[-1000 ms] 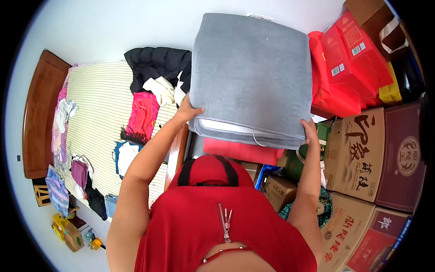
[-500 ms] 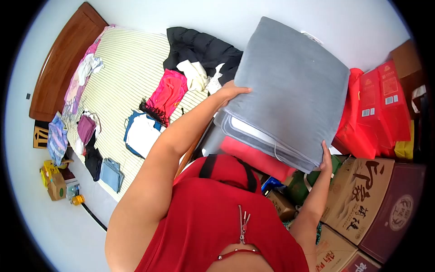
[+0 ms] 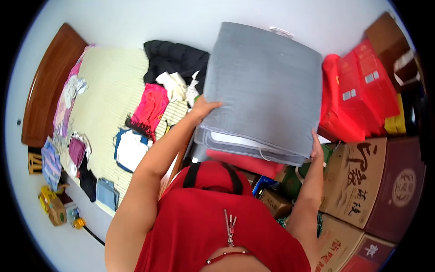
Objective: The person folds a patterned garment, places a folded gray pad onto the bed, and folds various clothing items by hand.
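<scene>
A large folded grey mat with soft, piped edges is held out in front of me. White material shows between its folded layers, and a thin pale cord loop hangs at the near edge. My left hand grips its left edge, thumb on top and the other fingers hidden beneath. At the near right corner, my right hand is closed on the edge. Just under the mat lies a flat red item, mostly covered; I cannot tell whether they touch.
Left is a bed with a black padded coat, a pink garment and folded jeans. Red boxes stand at the right, above printed cartons. A small brown box sits low beside my body.
The view has swung, moving the room leftward in the picture. The mat has come down a little relative to the wall plate behind it. Both hands keep their hold.
</scene>
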Tool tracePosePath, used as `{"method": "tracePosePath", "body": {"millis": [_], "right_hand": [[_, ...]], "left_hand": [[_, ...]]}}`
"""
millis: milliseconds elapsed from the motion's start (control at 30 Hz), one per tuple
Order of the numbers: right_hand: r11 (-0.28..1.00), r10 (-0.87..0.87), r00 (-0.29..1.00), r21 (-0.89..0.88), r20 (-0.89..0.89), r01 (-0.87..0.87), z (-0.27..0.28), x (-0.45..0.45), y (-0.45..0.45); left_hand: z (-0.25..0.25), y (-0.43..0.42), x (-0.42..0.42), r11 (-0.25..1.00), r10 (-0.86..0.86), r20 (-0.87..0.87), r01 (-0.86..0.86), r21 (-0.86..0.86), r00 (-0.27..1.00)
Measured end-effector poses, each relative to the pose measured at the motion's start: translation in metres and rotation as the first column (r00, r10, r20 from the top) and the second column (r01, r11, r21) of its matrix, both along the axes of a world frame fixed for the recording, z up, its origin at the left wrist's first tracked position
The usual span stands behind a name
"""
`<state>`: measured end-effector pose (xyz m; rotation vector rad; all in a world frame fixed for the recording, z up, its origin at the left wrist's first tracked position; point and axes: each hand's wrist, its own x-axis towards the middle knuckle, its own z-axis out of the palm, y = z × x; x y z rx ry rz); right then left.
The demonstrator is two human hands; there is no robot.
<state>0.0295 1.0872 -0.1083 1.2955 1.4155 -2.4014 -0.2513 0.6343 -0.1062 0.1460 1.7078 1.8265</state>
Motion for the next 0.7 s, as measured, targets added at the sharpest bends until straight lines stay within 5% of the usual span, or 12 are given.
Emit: {"method": "tracePosePath", "body": {"millis": [200,267,333,400,533,700], "right_hand": [[0.844,0.091,0.988,0.536,-0.128,-0.008,0.004,-0.02,-0.027],[0.516,0.153,0.988,0.853,-0.005,-0.076,0.037,-0.034,-0.064],[0.026,0.067,0.996,0.998,0.057,-0.059,0.068,-0.045,-0.122],[0.161,0.083,0.996,0.987,0.016,-0.029,0.084,-0.061,-0.162],[0.106,0.239,0.969,0.994,-0.065,0.04,0.092,-0.077,-0.235],[0.193,0.351,0.931,0.981,-0.095,0.028,0.095,-0.06,-0.255]], "left_hand": [[0.051,0.005,-0.017,0.992,-0.12,0.239,0.126,-0.008,0.964],[0.044,0.012,-0.019,0.995,-0.085,0.174,0.093,-0.041,0.981],[0.028,0.013,-0.027,0.993,-0.078,0.21,0.094,-0.066,0.975],[0.028,0.014,-0.025,0.99,-0.034,0.218,0.063,-0.126,0.975],[0.009,0.002,-0.026,0.987,0.023,0.2,0.009,-0.158,0.979],[-0.002,-0.018,-0.012,0.989,0.04,0.242,-0.004,-0.146,0.969]]}}
